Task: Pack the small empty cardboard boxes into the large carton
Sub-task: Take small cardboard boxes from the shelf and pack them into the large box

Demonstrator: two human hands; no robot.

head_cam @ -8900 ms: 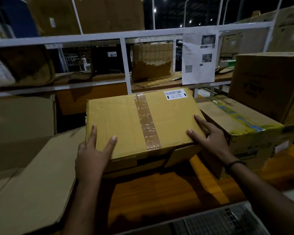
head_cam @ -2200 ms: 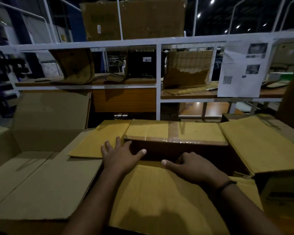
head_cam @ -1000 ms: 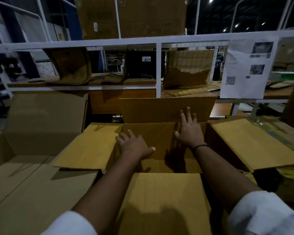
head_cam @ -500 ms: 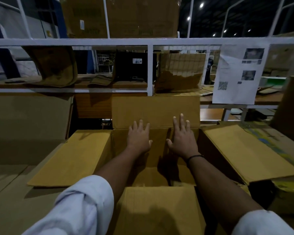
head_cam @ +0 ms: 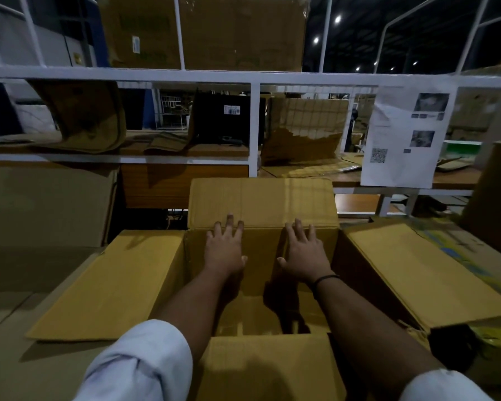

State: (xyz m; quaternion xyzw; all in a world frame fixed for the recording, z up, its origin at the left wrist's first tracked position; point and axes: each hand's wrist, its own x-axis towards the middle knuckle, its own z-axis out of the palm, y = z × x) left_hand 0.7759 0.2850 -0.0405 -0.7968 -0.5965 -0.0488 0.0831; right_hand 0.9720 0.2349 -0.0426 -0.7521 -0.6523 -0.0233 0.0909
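A yellow-brown cardboard box (head_cam: 261, 201) stands open in front of me, its four flaps spread out: far flap upright, left flap (head_cam: 110, 285) and right flap (head_cam: 417, 273) lying outward, near flap (head_cam: 266, 369) toward me. My left hand (head_cam: 224, 250) and my right hand (head_cam: 304, 251) reach inside with straight spread fingers, pressing flat against the far inner wall just below the far flap's fold. The inside bottom is dim; nothing shows in it.
A large brown carton (head_cam: 41, 221) with open flaps lies to the left. Another carton with blue and yellow tape (head_cam: 457, 256) sits under the right flap. A white metal rack (head_cam: 253, 123) with more cardboard and a printed sheet (head_cam: 405, 137) stands behind.
The taped box was opened and its flaps spread. Over the last second my left hand moved up onto the far inner wall beside my right hand; the view tilted slightly.
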